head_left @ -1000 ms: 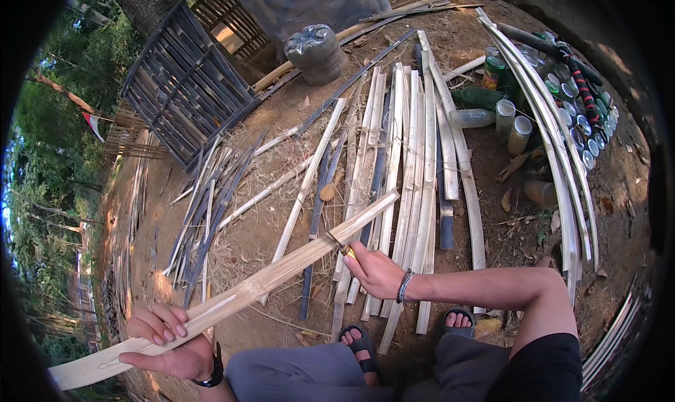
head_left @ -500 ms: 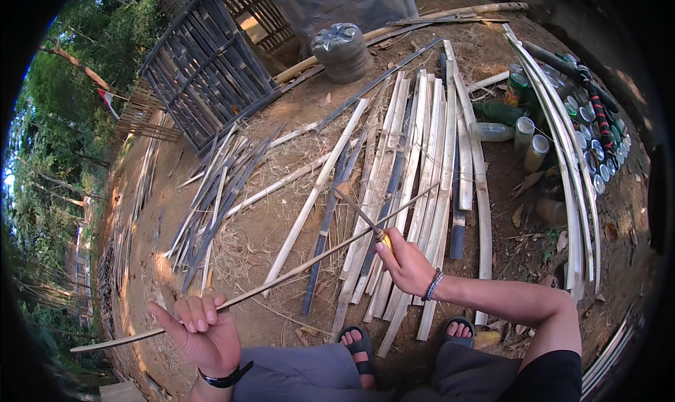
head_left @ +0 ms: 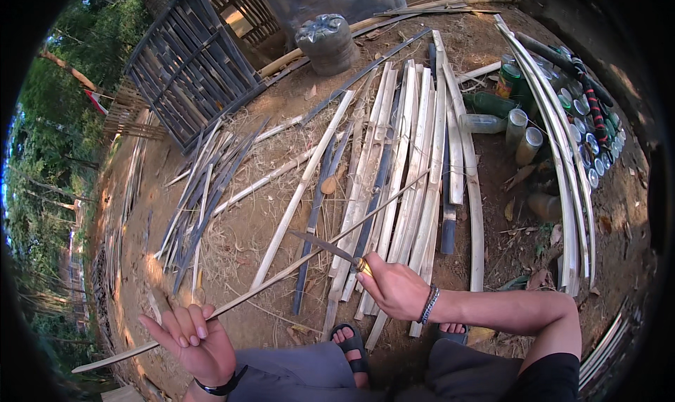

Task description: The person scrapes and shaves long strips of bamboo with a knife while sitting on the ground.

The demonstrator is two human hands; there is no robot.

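Observation:
My left hand (head_left: 200, 346), wearing a dark wristband, is at the lower left with its fingers curled around a long, thin bamboo strip (head_left: 271, 279). The strip slants up to the right across the view, and its near end sticks out left of that hand. In my right hand (head_left: 397, 289), with a beaded bracelet on its wrist, is a knife (head_left: 323, 246) gripped by its yellowish handle. The narrow blade points up and left, lying across the strip; I cannot tell whether they touch.
Many split bamboo slats (head_left: 415, 191) lie ahead on the dirt. Darker strips (head_left: 211, 198) are piled on the left among shavings. Glass bottles and jars (head_left: 517, 124) stand at right beside long pale slats (head_left: 559, 135). A slatted bamboo panel (head_left: 190, 64) leans behind, near a filled plastic bag (head_left: 330, 47).
My right hand with the knife has moved left and down along the strip, toward my left hand. The blade has swung to a flatter angle. The view has shifted slightly.

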